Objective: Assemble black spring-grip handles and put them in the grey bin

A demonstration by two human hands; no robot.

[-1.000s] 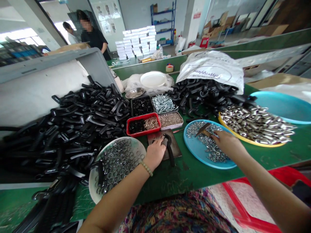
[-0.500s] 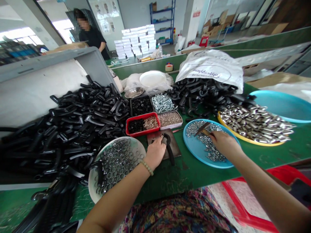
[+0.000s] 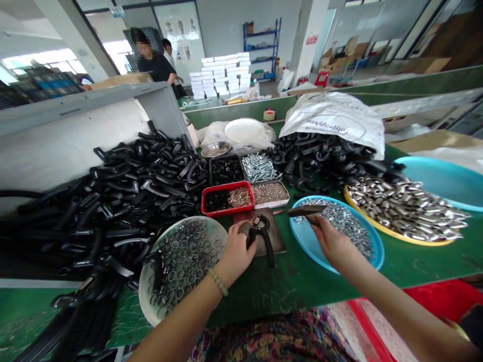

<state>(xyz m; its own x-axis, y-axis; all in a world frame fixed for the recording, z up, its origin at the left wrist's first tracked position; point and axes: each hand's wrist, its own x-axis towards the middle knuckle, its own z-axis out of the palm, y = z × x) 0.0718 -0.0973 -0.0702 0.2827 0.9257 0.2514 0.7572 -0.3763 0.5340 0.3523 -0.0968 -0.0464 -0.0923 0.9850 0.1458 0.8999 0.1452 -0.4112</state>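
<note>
My left hand [image 3: 237, 253] grips black-handled pliers [image 3: 263, 233] that rest on a dark square board [image 3: 273, 244]. Just left of that hand lies a white plate [image 3: 218, 232] heaped with small steel rings [image 3: 184, 266]. My right hand [image 3: 332, 245] holds a narrow dark metal blade [image 3: 306, 211] by its end, level above a blue plate [image 3: 373, 251]. Its fingers sit at the near side of a layer of steel nuts [image 3: 341, 221] spread on that plate. The blade does not clearly touch the nuts.
A large heap of black plastic handles [image 3: 121, 206] fills the left. Ahead are a red tray [image 3: 226, 198] and a bin of screws [image 3: 260, 168]. Steel sleeves lie on a yellow tray [image 3: 403, 213] at right. Two people stand far back.
My head view has shifted, moving everything slightly down and right in the picture. My right hand has lifted and turned the blade level. My left hand stays on the pliers.
</note>
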